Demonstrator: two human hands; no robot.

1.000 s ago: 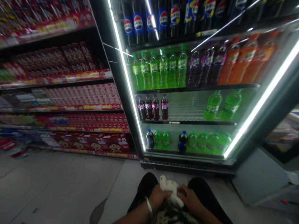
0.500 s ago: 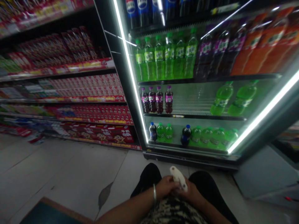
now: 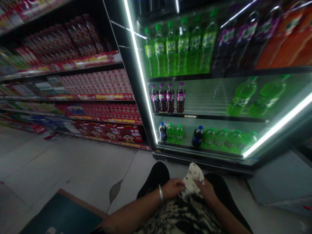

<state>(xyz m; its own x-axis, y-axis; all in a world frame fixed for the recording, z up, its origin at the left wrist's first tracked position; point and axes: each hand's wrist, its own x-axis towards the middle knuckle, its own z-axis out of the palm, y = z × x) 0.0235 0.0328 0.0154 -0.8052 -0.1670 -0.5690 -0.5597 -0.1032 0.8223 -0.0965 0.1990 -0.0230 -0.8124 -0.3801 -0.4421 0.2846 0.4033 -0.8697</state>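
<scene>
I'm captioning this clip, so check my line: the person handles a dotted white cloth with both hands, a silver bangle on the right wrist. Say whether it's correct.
Not quite: the head view shows the silver bangle on the wrist of the left hand, not the right hand. Both do handle the dotted white cloth.

Cloth (image 3: 192, 181) before fridge (image 3: 175, 159), shelves (image 3: 97, 97) left of fridge.
</scene>
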